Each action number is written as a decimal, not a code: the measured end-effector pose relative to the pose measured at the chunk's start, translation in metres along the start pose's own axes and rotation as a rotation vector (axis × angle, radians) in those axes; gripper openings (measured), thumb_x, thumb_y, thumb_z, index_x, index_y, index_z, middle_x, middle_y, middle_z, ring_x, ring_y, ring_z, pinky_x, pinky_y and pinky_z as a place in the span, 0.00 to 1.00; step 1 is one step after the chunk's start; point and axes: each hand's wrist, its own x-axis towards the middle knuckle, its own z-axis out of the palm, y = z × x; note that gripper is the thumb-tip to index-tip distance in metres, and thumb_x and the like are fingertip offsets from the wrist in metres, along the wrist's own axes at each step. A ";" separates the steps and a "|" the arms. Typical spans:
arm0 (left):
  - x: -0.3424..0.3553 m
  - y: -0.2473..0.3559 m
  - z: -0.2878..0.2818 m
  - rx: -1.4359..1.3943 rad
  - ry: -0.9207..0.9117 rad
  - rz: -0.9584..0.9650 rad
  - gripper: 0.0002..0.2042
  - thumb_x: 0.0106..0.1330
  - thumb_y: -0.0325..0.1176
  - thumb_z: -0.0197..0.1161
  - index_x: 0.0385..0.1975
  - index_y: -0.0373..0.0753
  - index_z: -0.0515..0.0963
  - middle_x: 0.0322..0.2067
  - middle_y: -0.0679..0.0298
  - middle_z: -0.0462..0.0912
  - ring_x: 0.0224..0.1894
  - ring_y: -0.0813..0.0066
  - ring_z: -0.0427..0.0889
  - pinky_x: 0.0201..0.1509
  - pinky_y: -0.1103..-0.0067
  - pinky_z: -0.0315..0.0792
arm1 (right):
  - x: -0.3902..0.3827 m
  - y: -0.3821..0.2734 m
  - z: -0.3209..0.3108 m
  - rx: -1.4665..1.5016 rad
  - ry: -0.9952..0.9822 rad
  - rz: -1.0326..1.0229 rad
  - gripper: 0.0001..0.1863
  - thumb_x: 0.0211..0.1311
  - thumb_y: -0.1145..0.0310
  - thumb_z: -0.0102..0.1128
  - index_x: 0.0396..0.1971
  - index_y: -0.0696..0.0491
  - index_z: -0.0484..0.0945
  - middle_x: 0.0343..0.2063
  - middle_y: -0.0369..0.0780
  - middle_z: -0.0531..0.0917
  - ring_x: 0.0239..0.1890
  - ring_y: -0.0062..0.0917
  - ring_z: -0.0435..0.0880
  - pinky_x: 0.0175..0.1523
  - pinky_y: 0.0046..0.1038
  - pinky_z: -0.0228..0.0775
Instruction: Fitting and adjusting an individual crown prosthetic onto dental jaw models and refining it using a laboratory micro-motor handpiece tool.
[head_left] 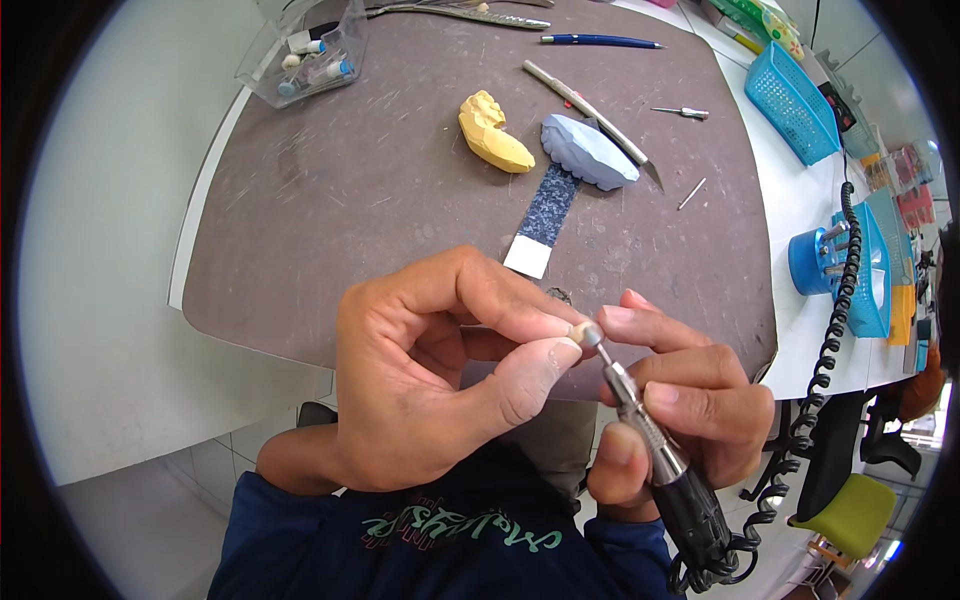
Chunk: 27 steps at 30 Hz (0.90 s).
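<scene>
Between the thumb and index finger of my left hand (425,385) is a small cream-coloured dental crown (578,331), mostly covered by the fingertips. My right hand (705,395) is closed around a rotary handpiece (660,450), metal toward the tip and black at the back. Its small grey grinding tip (593,336) meets the crown, as far as I can see. White dust coats my left thumb. Beyond the hands, a blue-grey dental cast (590,155) sits beside a yellow dental cast (492,140). A dark speckled strip (551,205) with a white end lies under the blue-grey cast.
A knife (600,120), a blue pen (600,41) and a small pointed tool (685,112) lie on the brown mat (300,230). At the back left stands a clear box (320,60). Blue baskets (790,100) line the right side, where a coiled black cord (845,290) hangs.
</scene>
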 end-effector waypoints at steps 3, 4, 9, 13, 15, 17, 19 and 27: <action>-0.001 -0.001 0.001 0.011 -0.004 -0.002 0.03 0.58 0.21 0.61 0.28 0.33 0.74 0.30 0.51 0.82 0.35 0.69 0.83 0.41 0.72 0.79 | -0.001 0.000 0.003 -0.002 0.053 0.013 0.21 0.56 0.58 0.66 0.39 0.53 0.65 0.25 0.42 0.77 0.42 0.41 0.82 0.56 0.47 0.70; -0.001 -0.001 0.001 0.009 -0.001 0.005 0.03 0.58 0.21 0.61 0.28 0.33 0.74 0.30 0.51 0.82 0.34 0.69 0.83 0.41 0.72 0.79 | -0.001 0.001 0.003 0.002 0.063 0.010 0.21 0.56 0.58 0.66 0.39 0.53 0.65 0.25 0.42 0.77 0.41 0.41 0.83 0.56 0.47 0.70; -0.001 -0.002 0.001 0.008 0.003 0.025 0.03 0.58 0.20 0.61 0.29 0.33 0.74 0.29 0.51 0.82 0.34 0.68 0.83 0.41 0.72 0.79 | -0.001 0.001 0.003 -0.014 0.030 -0.025 0.22 0.55 0.57 0.66 0.39 0.52 0.65 0.24 0.42 0.77 0.41 0.42 0.83 0.55 0.48 0.71; 0.000 -0.003 0.001 0.014 0.002 0.045 0.03 0.58 0.20 0.60 0.29 0.33 0.74 0.30 0.51 0.82 0.33 0.68 0.83 0.40 0.72 0.79 | -0.002 0.002 0.004 -0.007 0.071 -0.007 0.22 0.55 0.56 0.66 0.39 0.52 0.65 0.24 0.41 0.77 0.41 0.42 0.83 0.55 0.47 0.71; -0.001 -0.004 0.001 0.007 0.011 0.050 0.03 0.58 0.20 0.60 0.29 0.34 0.74 0.30 0.51 0.82 0.33 0.68 0.83 0.40 0.72 0.79 | -0.001 0.003 0.003 -0.005 0.039 -0.035 0.22 0.55 0.55 0.66 0.39 0.52 0.65 0.24 0.42 0.77 0.41 0.42 0.83 0.54 0.47 0.71; -0.002 -0.004 0.002 -0.008 0.022 0.041 0.03 0.58 0.20 0.60 0.29 0.34 0.74 0.30 0.51 0.82 0.33 0.68 0.83 0.39 0.72 0.79 | -0.001 0.003 0.002 -0.015 0.028 -0.039 0.23 0.55 0.55 0.66 0.39 0.52 0.65 0.24 0.42 0.77 0.41 0.43 0.83 0.54 0.47 0.72; -0.001 -0.005 0.001 0.018 0.002 0.061 0.03 0.58 0.20 0.60 0.29 0.34 0.73 0.30 0.51 0.82 0.33 0.68 0.83 0.40 0.72 0.79 | -0.001 0.002 0.003 -0.007 0.068 -0.004 0.22 0.55 0.56 0.66 0.39 0.52 0.65 0.24 0.42 0.77 0.41 0.43 0.83 0.54 0.47 0.71; -0.001 -0.004 0.000 0.052 -0.011 0.059 0.04 0.58 0.20 0.60 0.31 0.34 0.73 0.30 0.51 0.81 0.36 0.67 0.83 0.43 0.73 0.78 | 0.000 0.001 0.004 -0.015 0.074 0.000 0.20 0.56 0.58 0.64 0.37 0.54 0.65 0.24 0.43 0.77 0.39 0.44 0.83 0.54 0.48 0.71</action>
